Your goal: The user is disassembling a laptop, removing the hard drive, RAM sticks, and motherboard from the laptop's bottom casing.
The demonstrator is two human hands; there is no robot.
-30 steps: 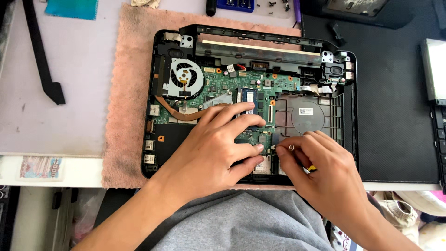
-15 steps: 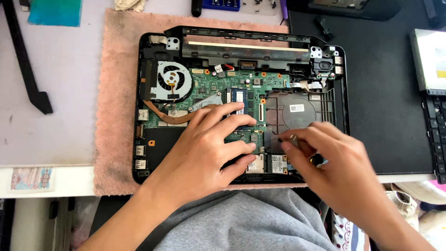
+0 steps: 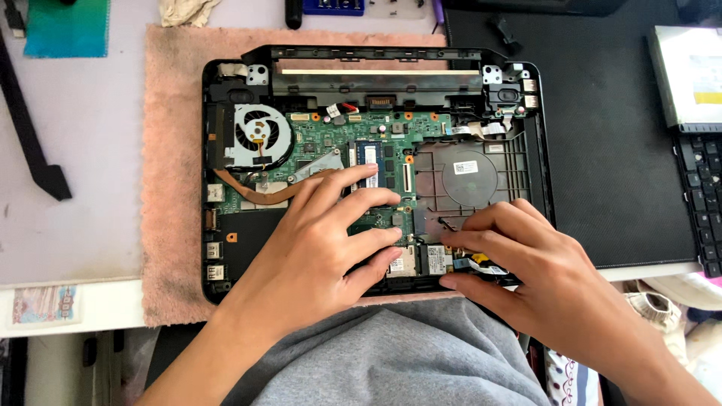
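Note:
An opened black laptop base (image 3: 541,150) lies on a pink mat (image 3: 173,150), its green motherboard (image 3: 361,128), silver fan (image 3: 257,135) and copper heat pipe (image 3: 256,197) exposed. My left hand (image 3: 316,248) rests flat on the board's middle, fingers spread, holding nothing. My right hand (image 3: 534,263) lies on the lower right of the base, fingertips pressing beside a small card (image 3: 435,259). A small yellow and black piece (image 3: 481,260) shows under its fingers; I cannot tell whether the hand grips it.
A black mat (image 3: 602,135) lies right of the laptop, with a silver drive (image 3: 688,75) and a keyboard (image 3: 703,195) at the right edge. A black strip (image 3: 30,143) and teal cloth (image 3: 68,30) lie at the left. The table's front edge is at my lap.
My right hand has gone from pinching a small item to lying flatter on the base's lower right. The left hand has stayed on the board.

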